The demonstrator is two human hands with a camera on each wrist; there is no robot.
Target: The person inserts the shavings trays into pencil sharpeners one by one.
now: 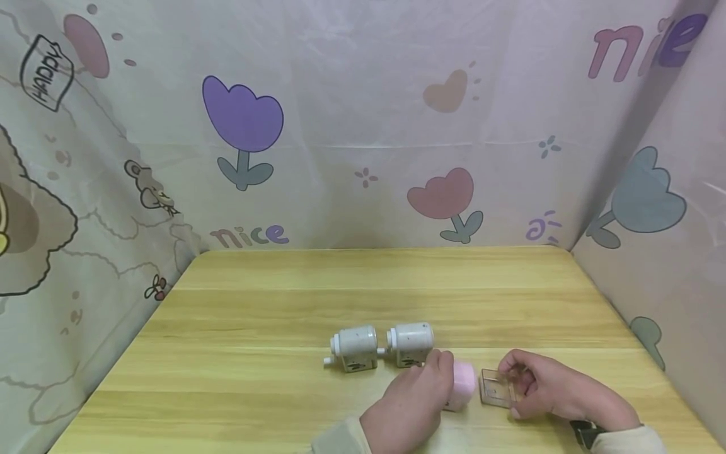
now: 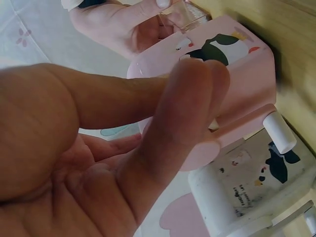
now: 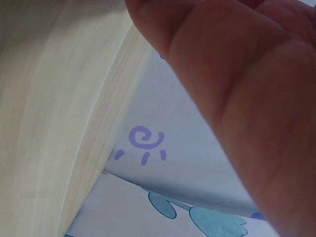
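My left hand (image 1: 411,400) grips a pink crank pencil sharpener (image 1: 464,381) that stands near the table's front right. In the left wrist view its crank arm with a white knob (image 2: 280,132) shows beyond my fingers, and a cartoon print covers one side. Just right of it, my right hand (image 1: 558,388) holds a small clear plastic box (image 1: 495,391), like a shavings drawer, by its right end between thumb and fingers. A narrow gap separates box and sharpener. In the right wrist view the box is out of sight; part of the hand (image 3: 237,84) fills the upper right.
Two whitish crank sharpeners, a left one (image 1: 358,347) and a right one (image 1: 413,343), stand side by side behind my left hand, cranks facing left. The wooden table (image 1: 255,302) meets a printed cloth (image 1: 340,94) at the back and sides.
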